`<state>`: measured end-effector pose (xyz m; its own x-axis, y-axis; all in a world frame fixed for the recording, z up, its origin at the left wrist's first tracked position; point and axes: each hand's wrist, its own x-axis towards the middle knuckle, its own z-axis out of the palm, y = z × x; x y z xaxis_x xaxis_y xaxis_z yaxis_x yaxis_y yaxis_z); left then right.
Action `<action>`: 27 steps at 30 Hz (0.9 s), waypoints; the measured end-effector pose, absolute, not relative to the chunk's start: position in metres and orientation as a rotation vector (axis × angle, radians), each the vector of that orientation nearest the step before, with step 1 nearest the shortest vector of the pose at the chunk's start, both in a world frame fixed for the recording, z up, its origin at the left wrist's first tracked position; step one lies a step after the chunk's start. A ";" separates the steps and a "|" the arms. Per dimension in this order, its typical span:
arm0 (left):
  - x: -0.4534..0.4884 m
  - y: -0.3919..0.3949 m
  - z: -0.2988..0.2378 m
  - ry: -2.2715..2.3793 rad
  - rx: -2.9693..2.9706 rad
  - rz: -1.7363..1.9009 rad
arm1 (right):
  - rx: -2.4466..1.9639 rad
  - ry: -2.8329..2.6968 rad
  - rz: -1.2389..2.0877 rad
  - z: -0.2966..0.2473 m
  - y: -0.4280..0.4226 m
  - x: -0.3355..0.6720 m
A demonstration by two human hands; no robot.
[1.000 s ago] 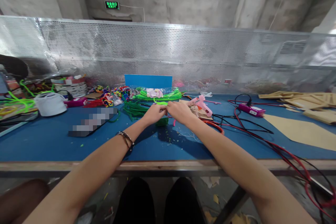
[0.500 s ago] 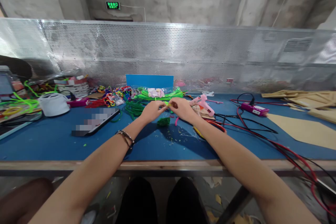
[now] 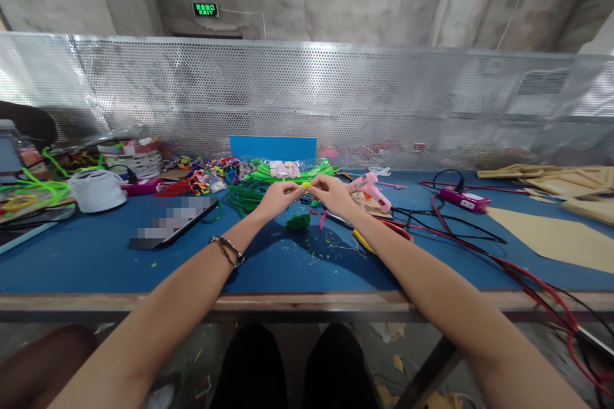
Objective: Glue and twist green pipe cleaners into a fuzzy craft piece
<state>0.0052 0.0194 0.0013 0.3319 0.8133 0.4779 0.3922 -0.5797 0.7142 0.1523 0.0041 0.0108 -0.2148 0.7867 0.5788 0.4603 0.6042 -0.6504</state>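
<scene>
My left hand [image 3: 278,199] and my right hand [image 3: 333,195] meet above the middle of the table, fingertips pinched. Between them is a small fuzzy yellow piece [image 3: 306,185], partly covered by the fingers; its exact shape is too small to tell. Below it on the table lies a dark green fuzzy clump [image 3: 298,222]. A short pink strip [image 3: 323,220] rests just right of the clump. Under my right forearm shows a tool's yellow handle [image 3: 363,241]. Behind my hands are dark green fuzzy stems [image 3: 244,199] and a clear bag of bright green stems [image 3: 311,174].
A pink glue gun [image 3: 374,192] lies beyond my right wrist, with cables [image 3: 451,230] running right. A dark flat device [image 3: 187,225], partly blurred out, lies left. Further left stands a white roll [image 3: 97,190]. Brown card [image 3: 551,236] covers the right. A perforated metal screen [image 3: 307,96] closes the back.
My fingers have shifted slightly around the yellow piece, and more of it shows now. My right hand is a little higher. The things on the table have stayed put.
</scene>
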 end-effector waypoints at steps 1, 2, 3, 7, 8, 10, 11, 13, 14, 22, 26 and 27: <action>0.005 0.020 0.001 1.071 2.133 1.179 | -1.012 -1.886 0.349 0.011 0.004 0.153; 0.006 0.020 0.002 1.083 2.143 1.183 | -1.024 -1.909 0.276 0.012 0.003 0.153; 0.006 0.020 0.002 1.097 2.152 1.183 | -1.035 -1.932 0.203 0.013 0.002 0.153; 0.007 0.018 0.003 1.161 2.191 1.160 | -1.079 -2.049 -0.055 0.016 -0.002 0.153; 0.007 0.017 0.003 1.174 2.202 1.149 | -1.087 -2.082 -0.106 0.017 -0.003 0.153; 0.008 0.017 0.003 1.189 2.212 1.126 | -1.095 -2.146 -0.196 0.017 -0.004 0.154; 0.009 0.017 0.002 1.191 2.211 1.113 | -1.097 -2.177 -0.240 0.018 -0.005 0.154; 0.009 0.019 0.001 1.185 2.205 1.094 | -1.128 -2.237 -0.340 0.018 -0.006 0.155; 0.009 0.019 0.001 1.179 2.203 1.087 | -1.161 -2.264 -0.393 0.018 -0.006 0.155; 0.009 0.021 0.000 1.179 2.371 1.040 | -1.359 -2.467 -0.829 0.019 -0.008 0.151; 0.010 0.019 0.000 1.178 2.467 1.067 | -1.286 -2.544 -0.995 0.018 -0.012 0.145; 0.009 0.019 0.000 1.176 2.479 1.074 | -1.278 -2.548 -1.022 0.018 -0.013 0.143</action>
<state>0.0095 0.0190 0.0002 0.4213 0.7360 0.5300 0.5944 -0.6654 0.4516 0.1433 -0.0135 0.0182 -0.6383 0.6699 0.3793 0.7463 0.4177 0.5183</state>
